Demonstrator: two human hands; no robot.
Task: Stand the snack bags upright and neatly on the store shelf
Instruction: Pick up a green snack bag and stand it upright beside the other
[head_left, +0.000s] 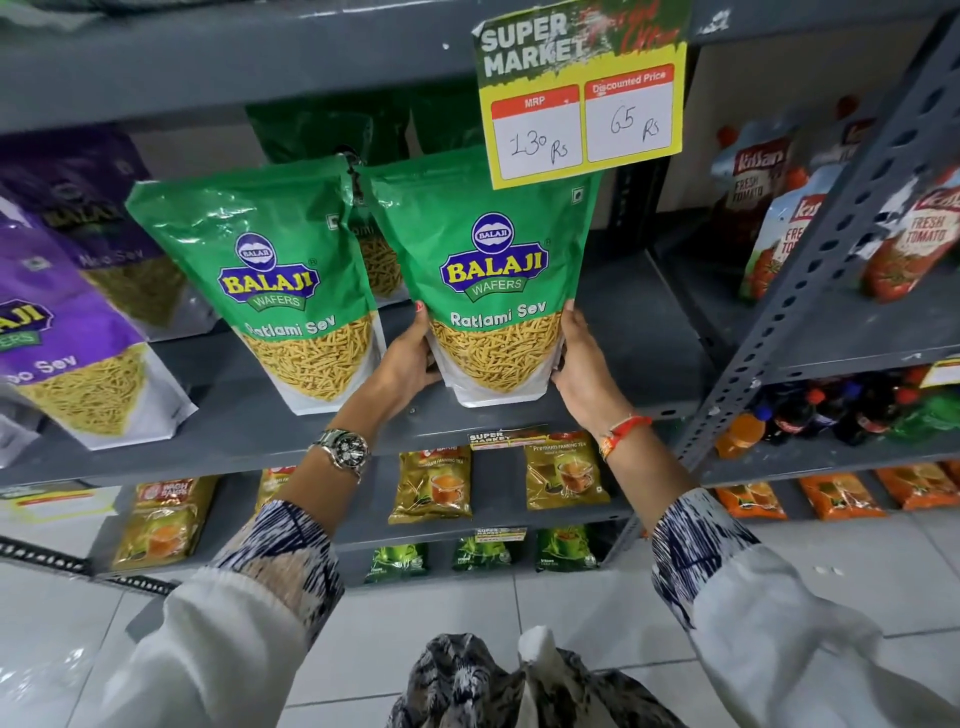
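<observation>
1. Far left on the grey metal shelf (639, 332), the purple sev bags (67, 338) lean back in a loose row, tilted rather than square.
2. Next along, a green Ratlami Sev bag (275, 291) stands on its base just beside the one being handled, with another green pack tucked behind the pair.
3. The left hand (410, 358) is pressed flat against the lower left edge of the held green bag (493, 280), fingers closed around its side; a watch sits on that wrist.
4. That bag stands near the shelf's front lip, its top tucked behind the yellow price card (582, 98) hanging from the shelf above.
5. The right hand (582, 358) cups the lower right edge the same way — the bag is clamped between both palms.
6. To my eye the risk is a top-heavy pouch: let go while it leans and it may tip forward off the lip, or knock its neighbour over — the card could snag its top too.
7. Further right, past a perforated upright, ketchup pouches (779, 234) crowd another shelf; below are tea packets and bottles, over pale floor tiles.
</observation>
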